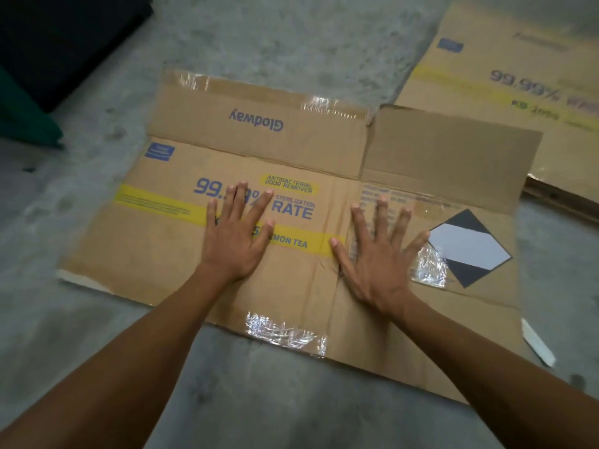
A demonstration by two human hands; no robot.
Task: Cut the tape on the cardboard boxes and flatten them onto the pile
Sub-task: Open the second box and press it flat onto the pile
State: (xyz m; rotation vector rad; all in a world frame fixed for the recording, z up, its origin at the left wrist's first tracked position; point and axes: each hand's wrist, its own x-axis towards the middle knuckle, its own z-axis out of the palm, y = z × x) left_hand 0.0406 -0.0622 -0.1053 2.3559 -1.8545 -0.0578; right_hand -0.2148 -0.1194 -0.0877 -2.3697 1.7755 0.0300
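Note:
A flattened brown cardboard box (259, 147) lies on the concrete floor, printed with blue text and a yellow band. Strips of clear tape (285, 332) cling to its near and far edges. My left hand (238, 236) rests palm down on the printed panel, fingers spread. To its right, my right hand (377, 254) presses flat beside the centre crease, fingers apart. Neither hand holds anything. A black and white diamond label (470, 249) sits just right of my right hand. No cutting tool is in view.
A pile of flattened boxes (505, 79) with the same print lies at the back right, touching the floor. A dark object (61, 40) and something green (26, 121) stand at the far left. Bare concrete floor (81, 335) surrounds the box.

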